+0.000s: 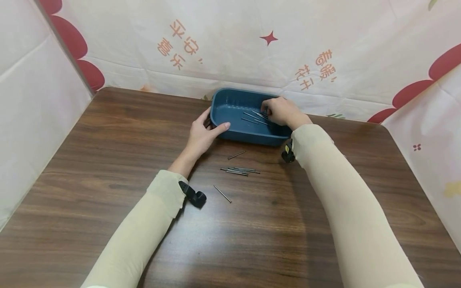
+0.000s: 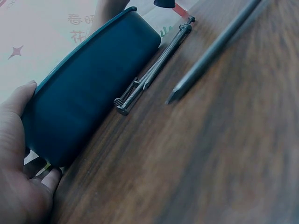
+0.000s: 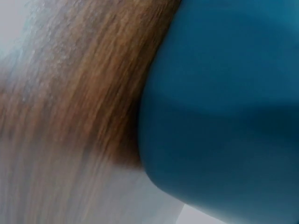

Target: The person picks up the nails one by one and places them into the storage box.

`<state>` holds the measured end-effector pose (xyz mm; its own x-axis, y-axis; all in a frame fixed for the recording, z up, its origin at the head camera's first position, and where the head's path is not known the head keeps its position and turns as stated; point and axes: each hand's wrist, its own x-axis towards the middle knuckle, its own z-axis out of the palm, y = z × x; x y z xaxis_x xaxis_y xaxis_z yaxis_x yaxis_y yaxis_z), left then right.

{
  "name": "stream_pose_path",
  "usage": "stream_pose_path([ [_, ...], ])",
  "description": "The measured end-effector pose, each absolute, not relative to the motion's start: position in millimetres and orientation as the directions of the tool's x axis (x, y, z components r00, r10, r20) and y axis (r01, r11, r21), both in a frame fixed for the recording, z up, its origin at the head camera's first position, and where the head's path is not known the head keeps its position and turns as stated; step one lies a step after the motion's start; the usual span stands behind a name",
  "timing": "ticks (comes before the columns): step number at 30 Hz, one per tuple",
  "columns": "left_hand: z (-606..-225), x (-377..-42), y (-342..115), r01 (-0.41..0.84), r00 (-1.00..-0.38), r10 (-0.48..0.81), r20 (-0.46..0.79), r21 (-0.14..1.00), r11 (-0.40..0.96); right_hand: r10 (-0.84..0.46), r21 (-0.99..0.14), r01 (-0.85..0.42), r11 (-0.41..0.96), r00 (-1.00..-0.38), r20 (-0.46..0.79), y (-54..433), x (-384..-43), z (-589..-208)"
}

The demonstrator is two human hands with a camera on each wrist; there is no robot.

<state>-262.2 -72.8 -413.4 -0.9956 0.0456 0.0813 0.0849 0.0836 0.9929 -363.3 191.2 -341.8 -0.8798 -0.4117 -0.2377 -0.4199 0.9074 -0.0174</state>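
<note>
Your two pale sleeves, left [image 1: 133,236] and right [image 1: 353,208], reach in from the near edge over a dark wood-grain tabletop [image 1: 270,240], a small black camera [image 1: 195,196] strapped at your left wrist and another [image 1: 288,153] at your right. Beside the left camera, a lone nail [image 1: 222,194] lies aslant on the wood, its head toward you. Just past it, a loose bundle of nails [image 1: 234,172] rests roughly side by side, some touching, and beyond that a single nail [image 1: 236,155] lies near the front of the blue tray [image 1: 248,137], its head toward the left.

Your left hand [image 1: 201,134] grips the tray's left end, thumb over the near rim and fingers wrapped around the outside; the left wrist view shows fingertips low by the base. The tray, an oblong container with rounded corners, sits level on the table toward its far side. Inside, a few thin nails [image 1: 250,120] lie spread on the floor, right of centre. Over them, your right hand [image 1: 282,110] dips into the right end, fingers bent downward; whether they pinch a nail cannot be told. Behind the tray hangs a white cloth [image 1: 234,48] with orange characters, a red star and scalloped red edging
</note>
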Motion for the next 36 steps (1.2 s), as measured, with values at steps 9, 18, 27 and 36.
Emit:
stream_pose_path([
  [9, -400.1, -252.1, -69.5, 0.068, -0.997, 0.053, 0.064, 0.994, 0.080, -0.509, -0.160, -0.487, 0.858, -0.848, -0.147, 193.9, -355.9, -319.1],
  [18, -413.2, -260.7, -67.1, 0.078, -0.996, 0.048, 0.074, 0.993, 0.092, -0.561, -0.161, -0.538, 0.828, -0.788, -0.252, 178.7, -315.1, -274.6],
  [27, -411.6, -259.8, -71.8, 0.086, -0.996, 0.044, 0.083, 0.994, 0.075, -0.677, -0.269, -0.626, 0.732, -0.713, -0.182, 162.4, -273.1, -280.4],
  [36, -411.4, -260.8, -72.8, 0.094, -0.995, 0.043, 0.091, 0.993, 0.077, -0.684, -0.380, -0.615, 0.691, -0.726, -0.068, 160.2, -243.2, -299.7],
])
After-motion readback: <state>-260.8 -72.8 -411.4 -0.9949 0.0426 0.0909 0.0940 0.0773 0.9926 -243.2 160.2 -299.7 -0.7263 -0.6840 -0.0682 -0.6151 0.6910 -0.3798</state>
